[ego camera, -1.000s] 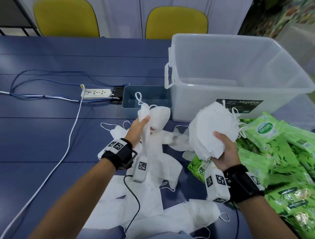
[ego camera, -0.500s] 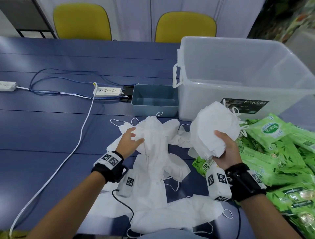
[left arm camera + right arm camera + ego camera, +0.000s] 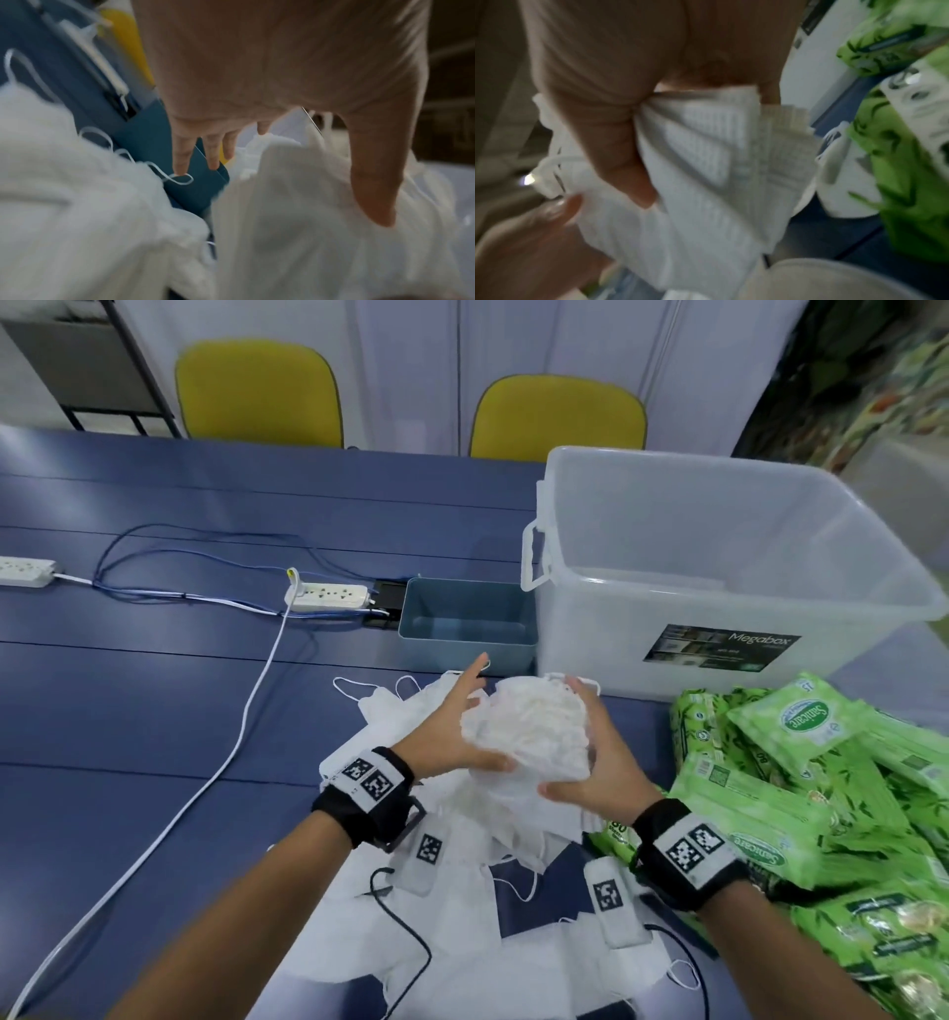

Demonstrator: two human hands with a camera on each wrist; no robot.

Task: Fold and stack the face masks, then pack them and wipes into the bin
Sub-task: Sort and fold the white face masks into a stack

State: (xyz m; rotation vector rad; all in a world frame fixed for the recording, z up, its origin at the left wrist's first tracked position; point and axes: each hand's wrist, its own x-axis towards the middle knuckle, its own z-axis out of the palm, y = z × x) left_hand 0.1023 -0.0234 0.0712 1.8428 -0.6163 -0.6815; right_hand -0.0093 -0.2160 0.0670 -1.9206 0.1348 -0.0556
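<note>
On the left of the blue table [image 3: 154,711] lie two power strips [image 3: 326,596] with their cables, well apart from the work. The left hand [image 3: 447,737] has its fingers nearly straight and spread, and its palm presses flat on the left side of the stack of folded masks [image 3: 529,731]; the thumb lies along the lower edge. The right hand [image 3: 595,762] holds the same stack from the other side, with the thumb in front and the fingers curled round the far side. The stack is in the air, above the loose masks [image 3: 462,942] that are not yet folded, and just in front of the small blue tray [image 3: 464,654]. To the right stands the clear bin [image 3: 719,588], which looks empty, and then the green wipes packs [image 3: 821,788]. I think the danger is that the stack slips apart, because the layers are soft and only squeezed at the sides. An ear loop could also catch a finger and pull one mask out.
</note>
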